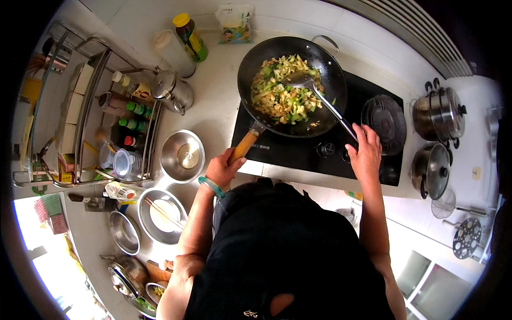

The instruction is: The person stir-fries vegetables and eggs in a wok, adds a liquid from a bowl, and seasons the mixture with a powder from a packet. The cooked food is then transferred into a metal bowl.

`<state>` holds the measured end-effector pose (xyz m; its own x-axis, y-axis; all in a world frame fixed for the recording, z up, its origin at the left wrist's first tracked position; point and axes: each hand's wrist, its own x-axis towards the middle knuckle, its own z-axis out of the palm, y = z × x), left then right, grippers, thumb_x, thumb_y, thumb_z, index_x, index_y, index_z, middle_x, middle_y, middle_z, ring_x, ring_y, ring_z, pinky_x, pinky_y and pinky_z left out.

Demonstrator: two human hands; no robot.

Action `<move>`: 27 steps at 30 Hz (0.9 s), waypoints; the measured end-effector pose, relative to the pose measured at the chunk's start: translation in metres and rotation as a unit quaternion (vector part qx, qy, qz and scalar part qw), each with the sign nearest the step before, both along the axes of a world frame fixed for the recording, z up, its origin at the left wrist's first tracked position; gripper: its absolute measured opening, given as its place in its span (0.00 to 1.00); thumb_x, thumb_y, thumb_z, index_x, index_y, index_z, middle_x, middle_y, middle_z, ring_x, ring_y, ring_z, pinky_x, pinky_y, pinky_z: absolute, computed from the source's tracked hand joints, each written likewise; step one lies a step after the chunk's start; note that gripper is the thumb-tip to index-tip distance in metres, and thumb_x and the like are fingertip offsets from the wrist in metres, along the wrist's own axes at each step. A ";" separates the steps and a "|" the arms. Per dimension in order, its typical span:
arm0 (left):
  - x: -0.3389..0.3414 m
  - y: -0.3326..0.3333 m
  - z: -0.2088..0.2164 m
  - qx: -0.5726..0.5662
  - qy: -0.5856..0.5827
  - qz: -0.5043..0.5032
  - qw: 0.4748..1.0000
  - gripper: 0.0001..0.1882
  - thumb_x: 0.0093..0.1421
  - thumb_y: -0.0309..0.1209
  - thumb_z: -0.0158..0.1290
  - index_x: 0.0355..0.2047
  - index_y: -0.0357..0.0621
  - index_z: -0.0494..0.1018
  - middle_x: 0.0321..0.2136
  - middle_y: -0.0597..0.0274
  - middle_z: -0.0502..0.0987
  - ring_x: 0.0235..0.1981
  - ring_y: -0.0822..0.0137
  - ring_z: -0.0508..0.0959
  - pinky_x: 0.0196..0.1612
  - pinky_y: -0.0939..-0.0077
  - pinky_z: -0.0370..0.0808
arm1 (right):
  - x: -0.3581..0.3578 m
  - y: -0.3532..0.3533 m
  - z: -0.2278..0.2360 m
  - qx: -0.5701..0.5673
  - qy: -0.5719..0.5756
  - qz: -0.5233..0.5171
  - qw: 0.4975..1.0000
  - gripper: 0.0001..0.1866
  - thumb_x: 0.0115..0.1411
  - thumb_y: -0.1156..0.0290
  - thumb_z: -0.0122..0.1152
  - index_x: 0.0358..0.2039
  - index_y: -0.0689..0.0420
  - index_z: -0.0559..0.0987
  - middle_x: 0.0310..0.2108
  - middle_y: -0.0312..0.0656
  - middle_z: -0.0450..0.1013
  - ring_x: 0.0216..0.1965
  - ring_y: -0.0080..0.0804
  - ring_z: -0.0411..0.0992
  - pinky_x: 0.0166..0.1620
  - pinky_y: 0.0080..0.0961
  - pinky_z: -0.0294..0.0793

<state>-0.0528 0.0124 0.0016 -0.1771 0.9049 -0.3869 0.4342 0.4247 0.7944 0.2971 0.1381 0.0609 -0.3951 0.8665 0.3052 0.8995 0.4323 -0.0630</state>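
Note:
A large black wok [333, 90] sits over the left side of the black stove [298, 154]. My left hand [223, 169], with a teal band at the wrist, is closed round the wok's wooden handle [246, 145]. Chopped green and pale vegetables with browned bits [285, 101] lie in the wok. My right hand [366, 152] grips the dark end of a metal spatula [326, 103]. The spatula slants over the wok's right rim, its head resting on the food.
Steel bowls [169, 154] stand on the left counter; one [146, 224] holds chopsticks. Nearby are a steel pot [173, 90], a yellow-capped bottle [194, 40] and a rack of bottles [152, 125]. A plastic packet [236, 26] stands behind. Lidded pots [438, 113] sit right of the stove.

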 end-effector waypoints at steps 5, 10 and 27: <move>0.002 0.003 0.004 -0.012 -0.016 0.007 1.000 0.23 0.58 0.41 0.56 0.47 0.35 0.69 0.21 0.60 0.73 0.18 0.73 0.72 0.23 0.76 0.71 | 0.001 0.016 -0.026 -0.164 0.036 0.020 0.986 0.33 0.54 0.74 0.59 0.60 0.45 0.60 0.43 0.46 0.63 0.40 0.47 0.70 0.39 0.40 0.73; -0.001 -0.001 -0.002 -0.013 -0.019 0.013 1.000 0.24 0.58 0.42 0.56 0.47 0.35 0.69 0.21 0.62 0.73 0.18 0.74 0.71 0.23 0.77 0.70 | 0.019 0.015 0.041 -0.227 0.047 0.061 0.971 0.28 0.55 0.74 0.58 0.57 0.46 0.67 0.34 0.48 0.67 0.35 0.50 0.70 0.38 0.36 0.71; 0.000 -0.001 0.001 0.022 0.010 0.006 1.000 0.26 0.56 0.42 0.58 0.48 0.36 0.70 0.21 0.55 0.75 0.19 0.67 0.75 0.25 0.73 0.71 | -0.051 0.158 0.045 -0.559 0.231 0.045 0.795 0.22 0.60 0.73 0.54 0.55 0.59 0.69 0.24 0.38 0.71 0.20 0.19 0.64 0.23 0.19 0.64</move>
